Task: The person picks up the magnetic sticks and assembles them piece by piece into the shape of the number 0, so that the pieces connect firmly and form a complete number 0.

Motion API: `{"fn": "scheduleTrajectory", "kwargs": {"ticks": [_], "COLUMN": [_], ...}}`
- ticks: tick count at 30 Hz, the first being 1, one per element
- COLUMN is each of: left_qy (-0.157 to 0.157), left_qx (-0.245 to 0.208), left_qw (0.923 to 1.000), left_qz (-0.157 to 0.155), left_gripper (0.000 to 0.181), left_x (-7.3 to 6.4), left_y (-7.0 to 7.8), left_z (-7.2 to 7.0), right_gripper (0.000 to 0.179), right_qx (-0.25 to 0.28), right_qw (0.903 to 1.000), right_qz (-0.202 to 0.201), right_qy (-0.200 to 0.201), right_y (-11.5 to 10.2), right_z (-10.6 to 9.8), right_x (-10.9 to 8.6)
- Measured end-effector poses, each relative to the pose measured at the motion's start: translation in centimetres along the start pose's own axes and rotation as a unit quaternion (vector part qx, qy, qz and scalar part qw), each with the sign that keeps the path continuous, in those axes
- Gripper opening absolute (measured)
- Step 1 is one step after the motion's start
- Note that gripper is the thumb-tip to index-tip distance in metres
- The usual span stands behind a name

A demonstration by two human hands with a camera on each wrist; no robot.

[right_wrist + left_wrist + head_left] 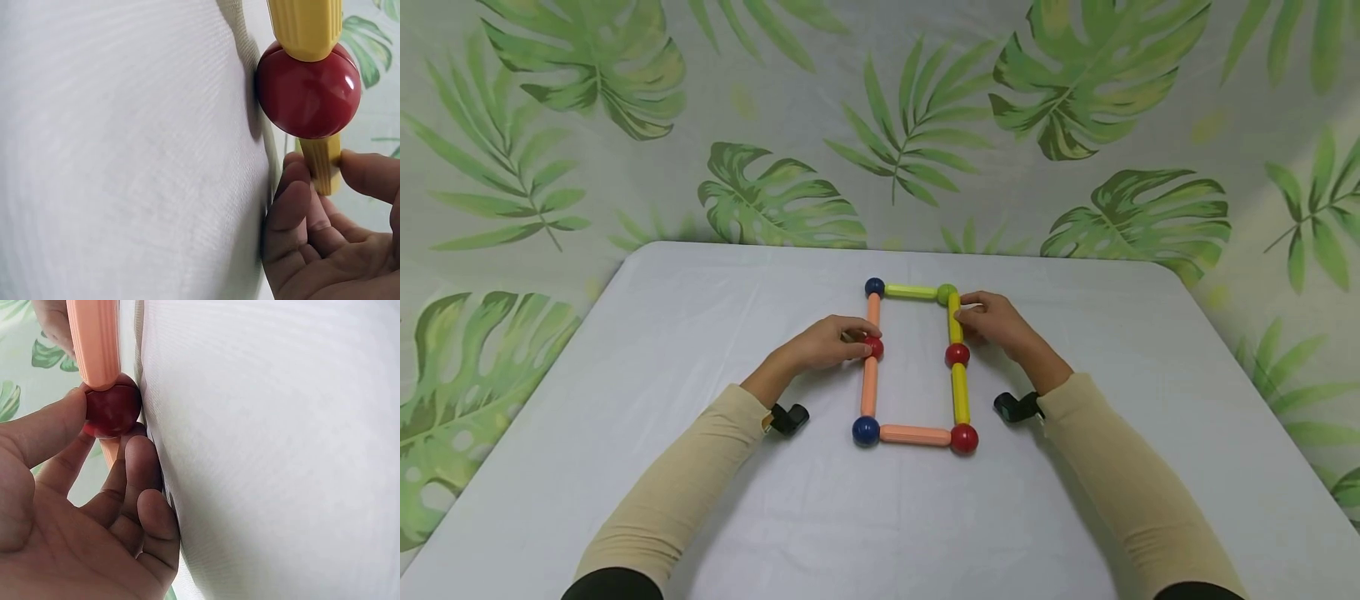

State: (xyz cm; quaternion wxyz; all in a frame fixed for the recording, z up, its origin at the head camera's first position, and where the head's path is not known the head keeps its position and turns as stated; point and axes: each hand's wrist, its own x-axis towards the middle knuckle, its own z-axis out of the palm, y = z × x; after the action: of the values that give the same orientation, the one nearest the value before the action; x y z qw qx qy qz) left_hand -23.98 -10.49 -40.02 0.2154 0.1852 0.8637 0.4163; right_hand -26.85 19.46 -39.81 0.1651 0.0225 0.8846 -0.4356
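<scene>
A rectangular frame of ridged rods and balls lies on the white table. My left hand [829,342] pinches the red ball [114,407] midway along its left side, between two orange rods [869,387]. On the opposite side my right hand [998,323] holds the far yellow rod [322,164] between thumb and fingers. Below that rod sits a red ball [309,90], joined to a nearer yellow rod [961,393]. A lime green rod [912,292] spans the far side, between a dark blue ball [875,287] and a green ball [947,294].
An orange rod [914,435] forms the near side, between a blue ball [866,431] and a red ball [964,439]. White cloth covers the table [775,517]. Behind it hangs a leaf-patterned cloth [925,100]. Each wrist wears a small black camera [791,419].
</scene>
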Motion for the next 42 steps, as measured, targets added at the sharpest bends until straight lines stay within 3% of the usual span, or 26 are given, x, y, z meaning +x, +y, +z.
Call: {"fn": "scheduleTrajectory", "kwargs": {"ticks": [10, 29, 42], "left_qy": [-0.001, 0.011, 0.04], "left_qx": [0.001, 0.013, 0.023], "left_qw": [1.0, 0.9999, 0.9989], "left_qz": [-0.001, 0.001, -0.01], "left_gripper": [0.035, 0.034, 0.034], "left_x": [0.1, 0.0, 1.7], "left_y": [0.0, 0.2, 0.4], "left_z": [0.0, 0.0, -0.4], "right_gripper": [0.052, 0.057, 0.053], "right_qx": [-0.004, -0.044, -0.035], "right_qw": [0.9999, 0.9987, 0.9969], "right_qz": [0.01, 0.006, 0.028], "right_qy": [-0.008, 0.025, 0.065], "right_y": [-0.3, -0.8, -1.9], "right_z": [0.5, 1.1, 1.0], "right_x": [0.3, 0.3, 2.0]}}
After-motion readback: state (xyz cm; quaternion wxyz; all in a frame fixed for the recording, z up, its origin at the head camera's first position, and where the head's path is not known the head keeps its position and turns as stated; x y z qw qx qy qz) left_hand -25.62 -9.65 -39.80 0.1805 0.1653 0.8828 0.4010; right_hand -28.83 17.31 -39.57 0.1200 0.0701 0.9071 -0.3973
